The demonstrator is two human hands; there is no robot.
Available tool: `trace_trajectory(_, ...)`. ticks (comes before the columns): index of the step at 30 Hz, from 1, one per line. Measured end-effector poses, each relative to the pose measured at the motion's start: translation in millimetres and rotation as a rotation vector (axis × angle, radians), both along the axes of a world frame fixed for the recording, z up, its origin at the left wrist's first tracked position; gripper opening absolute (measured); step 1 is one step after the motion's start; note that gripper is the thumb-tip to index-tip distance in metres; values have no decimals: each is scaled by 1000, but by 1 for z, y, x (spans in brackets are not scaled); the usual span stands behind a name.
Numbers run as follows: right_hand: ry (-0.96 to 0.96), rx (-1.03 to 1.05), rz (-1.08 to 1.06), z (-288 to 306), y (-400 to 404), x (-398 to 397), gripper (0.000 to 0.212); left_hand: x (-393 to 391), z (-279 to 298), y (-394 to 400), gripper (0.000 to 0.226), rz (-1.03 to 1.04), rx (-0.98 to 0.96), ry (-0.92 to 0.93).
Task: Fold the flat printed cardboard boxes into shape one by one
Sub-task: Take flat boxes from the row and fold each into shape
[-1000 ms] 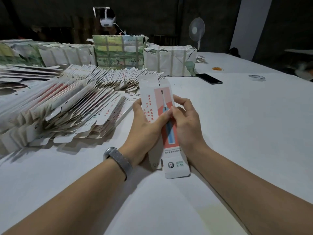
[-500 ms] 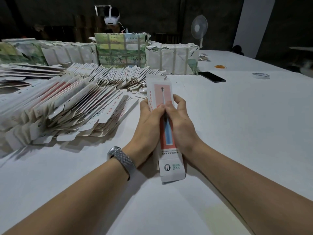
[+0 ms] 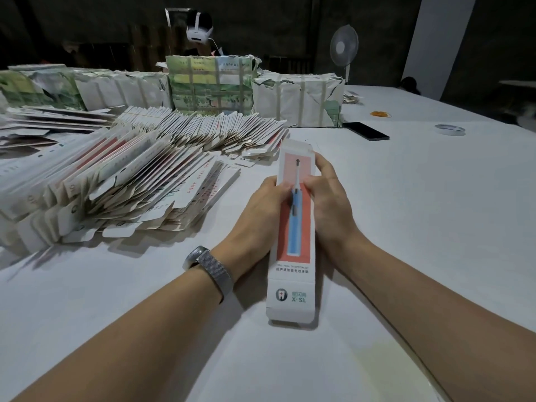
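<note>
Hands, left (image 3: 261, 210) and right (image 3: 330, 204), grip one box (image 3: 293, 256).

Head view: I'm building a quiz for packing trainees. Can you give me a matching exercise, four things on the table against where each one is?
Things:
1. toothbrush box
2. flat box stack
3. black phone
4. tape roll

Places:
A. far right on the table
B. between both hands
C. left of the hands
D. by the wrapped white bundle

Pairs: 1-B, 2-C, 3-D, 4-A
</note>
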State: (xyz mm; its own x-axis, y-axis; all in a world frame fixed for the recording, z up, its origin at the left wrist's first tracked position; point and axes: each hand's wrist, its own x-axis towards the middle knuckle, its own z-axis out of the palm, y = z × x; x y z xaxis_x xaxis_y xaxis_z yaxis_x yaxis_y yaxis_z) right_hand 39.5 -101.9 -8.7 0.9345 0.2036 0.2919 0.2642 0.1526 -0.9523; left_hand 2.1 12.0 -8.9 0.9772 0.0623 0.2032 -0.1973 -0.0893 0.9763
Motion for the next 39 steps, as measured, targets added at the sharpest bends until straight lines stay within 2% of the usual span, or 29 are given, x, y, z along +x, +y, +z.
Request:
trace_trajectory(4,13,34,33,-2,3,2,37,0,6,3,49,87,79,17)
trace_trajectory(9,68,36,69,-2,2,2,43,2,-4,6,23,98,-83,-5)
trace_trajectory(13,79,13,119,1,1,-2,43,3,-3,7,26,76,-200,-27)
trace_trajectory(20,90,-18,152,0,0,-6,38,4,-5,11,25,118,-159,-61)
trace_trajectory(26,89,-80,132,-2,0,-5,34,3,-4,11,26,91,-235,-30)
trace_trajectory(28,97,-81,129,-2,0,-4,27,3,-5,12,26,95,-225,-33)
trace_trajectory(30,109,-65,122,-3,-1,-2,30,3,-5,11,25,83,-216,-34)
trace_trajectory(35,120,-53,109,-4,-3,3,30,3,-5,10,41,88,-134,-28)
trace_trajectory(39,122,-23,59,-5,-1,4,34,2,-6,9,21,87,-97,-51)
